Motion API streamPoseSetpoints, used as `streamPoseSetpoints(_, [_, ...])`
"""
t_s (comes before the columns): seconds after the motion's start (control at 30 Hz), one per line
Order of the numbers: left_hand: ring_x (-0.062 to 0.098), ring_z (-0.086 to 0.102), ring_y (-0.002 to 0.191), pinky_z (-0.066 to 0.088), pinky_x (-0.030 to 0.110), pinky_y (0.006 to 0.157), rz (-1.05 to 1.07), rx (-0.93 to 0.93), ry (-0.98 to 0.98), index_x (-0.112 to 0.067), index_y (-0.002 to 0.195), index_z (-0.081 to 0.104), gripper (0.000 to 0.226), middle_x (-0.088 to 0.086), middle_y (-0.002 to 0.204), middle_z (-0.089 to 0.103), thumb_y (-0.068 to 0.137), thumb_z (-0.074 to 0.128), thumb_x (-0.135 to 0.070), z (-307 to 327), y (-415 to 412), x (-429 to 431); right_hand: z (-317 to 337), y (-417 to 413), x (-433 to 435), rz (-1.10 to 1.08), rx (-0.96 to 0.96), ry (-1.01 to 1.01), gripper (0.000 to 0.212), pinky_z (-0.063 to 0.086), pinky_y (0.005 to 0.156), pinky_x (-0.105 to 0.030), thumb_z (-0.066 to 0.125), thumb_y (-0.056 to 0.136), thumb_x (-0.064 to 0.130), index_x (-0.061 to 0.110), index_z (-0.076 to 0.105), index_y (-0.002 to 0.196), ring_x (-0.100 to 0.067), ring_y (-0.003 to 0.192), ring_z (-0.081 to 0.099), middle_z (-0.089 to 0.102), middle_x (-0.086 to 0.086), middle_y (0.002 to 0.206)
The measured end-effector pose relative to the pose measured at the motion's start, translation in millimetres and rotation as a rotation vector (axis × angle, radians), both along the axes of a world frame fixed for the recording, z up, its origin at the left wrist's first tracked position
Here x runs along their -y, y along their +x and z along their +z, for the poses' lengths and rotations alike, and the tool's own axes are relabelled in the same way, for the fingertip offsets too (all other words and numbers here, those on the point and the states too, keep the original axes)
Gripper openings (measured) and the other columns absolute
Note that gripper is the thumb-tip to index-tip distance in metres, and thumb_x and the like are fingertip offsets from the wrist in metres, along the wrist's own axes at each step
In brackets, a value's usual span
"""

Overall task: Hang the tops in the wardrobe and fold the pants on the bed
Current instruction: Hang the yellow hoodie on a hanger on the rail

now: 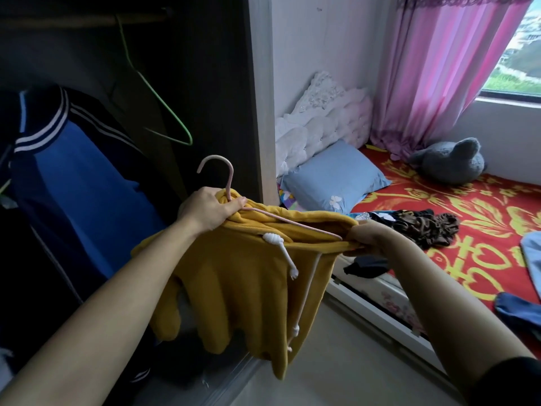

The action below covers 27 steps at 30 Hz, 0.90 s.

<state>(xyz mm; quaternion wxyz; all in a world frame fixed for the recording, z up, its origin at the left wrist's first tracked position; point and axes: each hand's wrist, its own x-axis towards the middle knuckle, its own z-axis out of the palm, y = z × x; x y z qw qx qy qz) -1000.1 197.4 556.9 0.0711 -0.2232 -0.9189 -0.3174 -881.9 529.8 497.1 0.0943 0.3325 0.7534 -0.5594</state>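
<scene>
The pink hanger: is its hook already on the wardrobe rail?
No, the pink hanger is held in the left hand with the yellow hoodie, and its hook is free in the air below the wardrobe rail.

wardrobe (117, 83) left | bed (468, 230) right | hoodie (248, 273) between | pillow (330, 177) on bed

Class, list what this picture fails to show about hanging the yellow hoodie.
- Head view: one arm of the pink hanger, buried in the yellow hoodie under the left hand.
- Head view: whether the right hand also holds the hanger's tip; fabric hides it.
- Head view: wardrobe rail, mostly lost in shadow.
- Head view: light blue garment on the bed, cut by the right edge.
</scene>
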Motion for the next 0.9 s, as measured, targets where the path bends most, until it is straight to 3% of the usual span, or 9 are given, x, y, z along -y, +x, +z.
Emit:
streamPoseSetpoints(0.17, [0.012, 0.063, 0.07, 0.051, 0.026, 0.063, 0.021, -0.187, -0.323, -0.032, 0.075, 0.059, 0.048, -0.014, 0.072, 0.063, 0.084, 0.041, -0.076, -5.8, 2.8, -4.3, 17.6, -0.8, 3.1, -0.039, -0.08, 0.16, 0.019, 0.059, 0.051, -0.033, 0.048, 0.087, -0.001, 0.003, 0.06, 0.101, -0.031, 0.076, 0.071, 0.068, -0.021, 0.093])
streamPoseSetpoints(0.3, [0.009, 0.059, 0.064, 0.039, 0.022, 0.053, 0.035, -0.269, -0.538, -0.034, 0.088, 0.065, 0.048, -0.012, 0.07, 0.061, 0.087, 0.039, -0.075, -27.5, 13.1, -16.1, 40.0, -2.4, 15.3, 0.069, -0.197, 0.405, 0.013, 0.058, 0.051, -0.029, 0.052, 0.079, 0.004, 0.005, 0.06, 0.089, -0.028, 0.071, 0.069, 0.066, -0.017, 0.085])
streamPoseSetpoints(0.43, [0.013, 0.065, 0.073, 0.045, 0.024, 0.06, 0.059, 0.002, -0.3, -0.029, 0.08, 0.064, 0.046, -0.011, 0.074, 0.064, 0.086, 0.047, -0.071, -27.8, 10.3, -16.4, 63.5, -1.8, 29.9, 0.018, -0.35, 0.476, 0.012, 0.052, 0.044, -0.024, 0.064, 0.075, 0.013, 0.01, 0.057, 0.084, -0.022, 0.066, 0.065, 0.065, -0.011, 0.081])
streamPoseSetpoints(0.5, [0.015, 0.066, 0.081, 0.053, 0.028, 0.067, 0.04, 0.184, -0.077, -0.028, 0.09, 0.067, 0.045, -0.007, 0.084, 0.068, 0.083, 0.054, -0.071, -26.7, 8.4, -15.1, 69.8, -1.4, 39.2, -0.072, -0.476, 0.547, 0.015, 0.059, 0.06, -0.036, 0.064, 0.075, 0.02, 0.013, 0.058, 0.088, -0.026, 0.077, 0.066, 0.066, -0.009, 0.084])
streamPoseSetpoints(0.57, [0.02, 0.065, 0.096, 0.056, 0.038, 0.085, 0.001, 0.339, 0.136, -0.02, 0.109, 0.064, 0.056, 0.001, 0.103, 0.067, 0.077, 0.067, -0.066, -26.4, 8.9, -14.2, 71.4, 0.2, 54.1, -0.047, -0.565, 0.608, 0.022, 0.057, 0.074, -0.045, 0.06, 0.078, 0.032, 0.018, 0.058, 0.095, -0.029, 0.083, 0.065, 0.066, -0.006, 0.087])
streamPoseSetpoints(0.67, [0.023, 0.063, 0.103, 0.055, 0.037, 0.088, -0.104, 0.505, 0.363, -0.019, 0.12, 0.056, 0.06, 0.006, 0.114, 0.063, 0.072, 0.082, -0.045, -28.2, 16.4, -13.8, 67.4, -0.6, 72.9, 0.217, -0.362, 0.898, 0.046, 0.049, 0.065, -0.038, 0.041, 0.089, 0.065, 0.02, 0.054, 0.084, -0.025, 0.073, 0.059, 0.062, -0.004, 0.083])
streamPoseSetpoints(0.77, [0.023, 0.064, 0.1, 0.055, 0.032, 0.08, -0.194, 0.577, 0.346, -0.025, 0.119, 0.052, 0.061, 0.005, 0.109, 0.063, 0.065, 0.077, -0.038, -33.4, 30.8, -20.1, 80.6, -7.1, 76.5, 0.158, -0.301, 1.128, 0.057, 0.036, 0.065, -0.034, 0.031, 0.099, 0.062, 0.015, 0.047, 0.069, -0.032, 0.075, 0.056, 0.066, -0.014, 0.09])
streamPoseSetpoints(0.83, [0.019, 0.064, 0.098, 0.053, 0.03, 0.075, -0.202, 0.572, 0.247, -0.029, 0.119, 0.048, 0.061, 0.001, 0.107, 0.062, 0.064, 0.072, -0.039, -39.0, 37.4, -25.0, 94.0, -11.5, 74.9, -0.039, -0.511, 1.107, 0.054, 0.034, 0.066, -0.036, 0.031, 0.099, 0.06, 0.016, 0.048, 0.072, -0.035, 0.079, 0.059, 0.066, -0.015, 0.087])
streamPoseSetpoints(0.9, [0.017, 0.063, 0.097, 0.051, 0.029, 0.075, -0.177, 0.566, 0.282, -0.027, 0.122, 0.047, 0.058, 0.0, 0.106, 0.062, 0.071, 0.072, -0.034, -41.7, 39.4, -27.5, 98.0, -12.0, 76.9, -0.151, -0.768, 0.997, 0.054, 0.037, 0.065, -0.037, 0.031, 0.096, 0.064, 0.018, 0.053, 0.078, -0.032, 0.077, 0.059, 0.063, -0.009, 0.079])
